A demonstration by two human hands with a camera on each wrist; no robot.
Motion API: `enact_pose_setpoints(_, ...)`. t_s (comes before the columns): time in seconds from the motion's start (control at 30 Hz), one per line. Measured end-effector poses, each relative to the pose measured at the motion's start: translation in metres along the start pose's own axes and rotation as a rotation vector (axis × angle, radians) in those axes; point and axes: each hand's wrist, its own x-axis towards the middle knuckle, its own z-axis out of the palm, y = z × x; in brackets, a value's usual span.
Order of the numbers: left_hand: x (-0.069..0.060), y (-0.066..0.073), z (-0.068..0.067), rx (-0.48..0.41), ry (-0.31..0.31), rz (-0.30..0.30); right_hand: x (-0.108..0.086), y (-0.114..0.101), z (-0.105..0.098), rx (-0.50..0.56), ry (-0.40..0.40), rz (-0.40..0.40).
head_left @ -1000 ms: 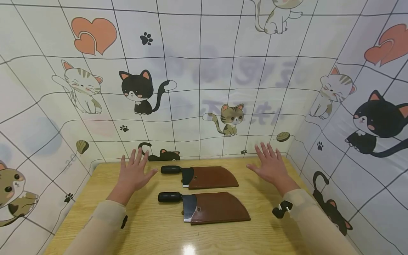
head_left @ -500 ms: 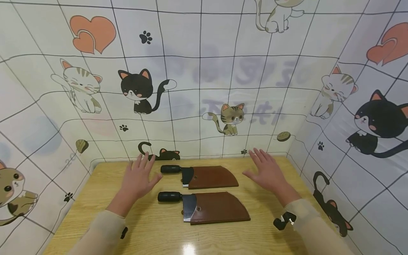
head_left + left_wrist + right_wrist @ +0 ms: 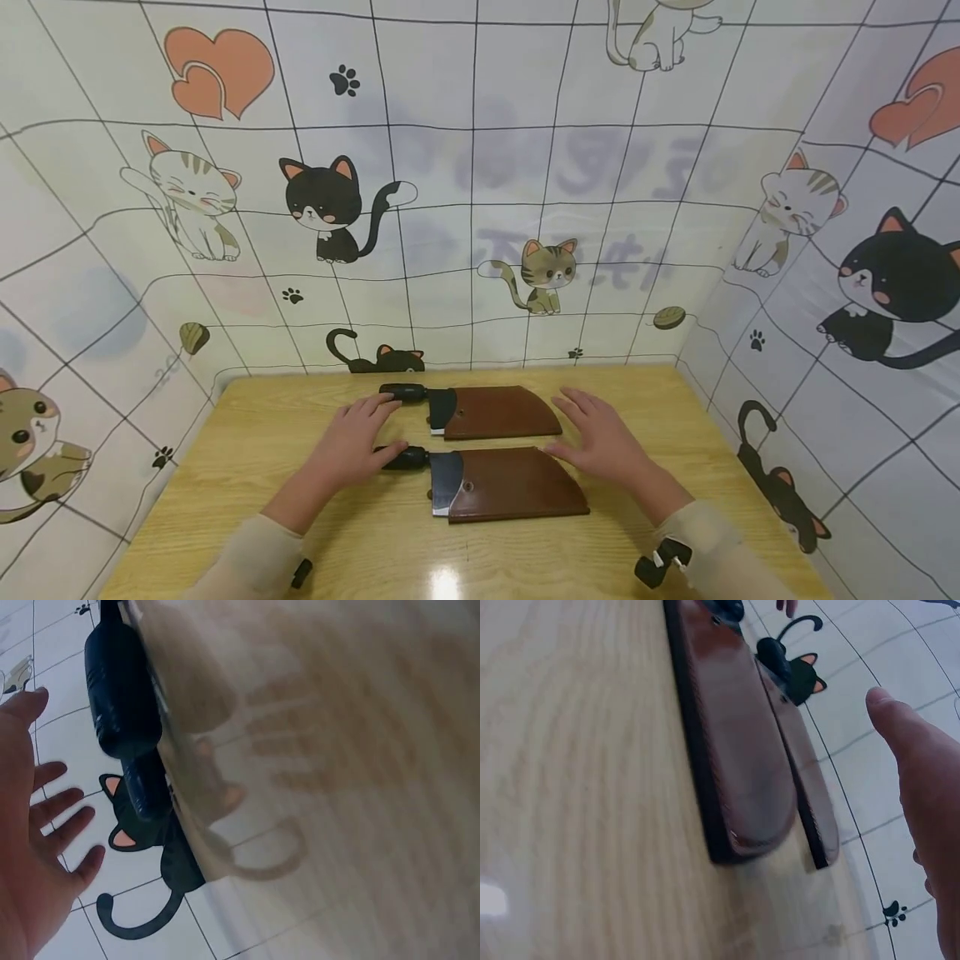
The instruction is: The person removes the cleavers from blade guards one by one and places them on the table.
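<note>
Two cleavers with black handles lie side by side on a wooden table, blades in brown leather sheaths. The far cleaver (image 3: 498, 412) looks slightly smaller than the near cleaver (image 3: 517, 485). My left hand (image 3: 352, 446) hovers by the two handles, fingers relaxed and spread; in the left wrist view a gap separates it from the near handle (image 3: 124, 690). Over at the sheaths' rounded ends is my right hand (image 3: 600, 442), thumb apart from the fingers and holding nothing. From the right wrist, the near sheath (image 3: 739, 735) shows beside the far sheath (image 3: 802, 757).
The pale wooden tabletop (image 3: 247, 442) meets a cloth wall (image 3: 442, 275) printed with cats, hearts and grid lines. Similar cloth encloses the left and right sides. A black wrist device (image 3: 662, 562) sits at the right cuff.
Both hands have come inward and lower, the left toward the handles, the right toward the sheath ends. Neither cleaver has moved on the table.
</note>
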Motion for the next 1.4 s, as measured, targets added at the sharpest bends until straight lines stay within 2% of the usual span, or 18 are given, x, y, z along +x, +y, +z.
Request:
enact_pose_setpoints(0.3, 0.001, 0.011, 0.01, -0.181, -0.085, 0.09, -0.004, -0.03, 0.015, 0.077, -0.056, -0.056)
enact_pose_setpoints(0.5, 0.003, 0.013, 0.018, -0.354, -0.121, 0.074, -0.002, -0.045, 0.026, 0.093, -0.089, -0.094)
enact_pose_setpoints(0.7, 0.004, 0.014, 0.021, -0.443, -0.151, 0.049, 0.001, -0.06, 0.034, 0.119, -0.132, -0.112)
enact_pose_setpoints(1.0, 0.008, 0.017, 0.025, -0.515, -0.185, 0.061, 0.004, -0.075, 0.043, 0.127, -0.182, -0.163)
enact_pose_setpoints(1.13, 0.01, 0.019, 0.026, -0.513, -0.202, 0.054, 0.006, -0.082, 0.045, 0.131, -0.203, -0.165)
enact_pose_setpoints(1.4, 0.014, 0.018, 0.03, -0.48, -0.224, 0.045, 0.01, -0.088, 0.057, 0.072, -0.249, -0.154)
